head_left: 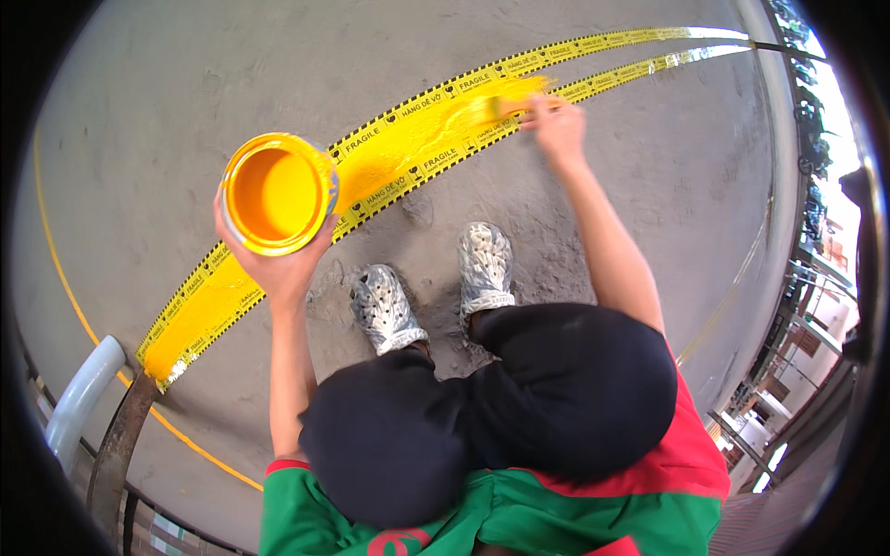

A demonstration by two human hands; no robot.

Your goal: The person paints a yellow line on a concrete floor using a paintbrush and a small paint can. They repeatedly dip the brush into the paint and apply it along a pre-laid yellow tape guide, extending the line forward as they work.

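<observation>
My left hand [278, 264] is wrapped round an open paint can [278, 190], held above the ground with yellow paint inside. Between the fingers of my right hand [556, 130] is a paintbrush [510, 107], its bristles yellow and smeared by motion. The brush lies over a strip of wet yellow paint [375, 165] on the concrete. Two bands of yellow printed tape [436, 95] with black dashed edges border the strip on either side. Paint covers the strip from the lower left up to about the brush; beyond it, grey concrete shows between the tapes.
Two speckled clogs [385, 306] are on my feet beside the strip, where the concrete [426, 232] looks rough. A thin yellow line [65, 269] curves along the left. A pale pipe [85, 398] and a rusty metal bar [120, 454] stand at lower left. Buildings lie beyond the right edge.
</observation>
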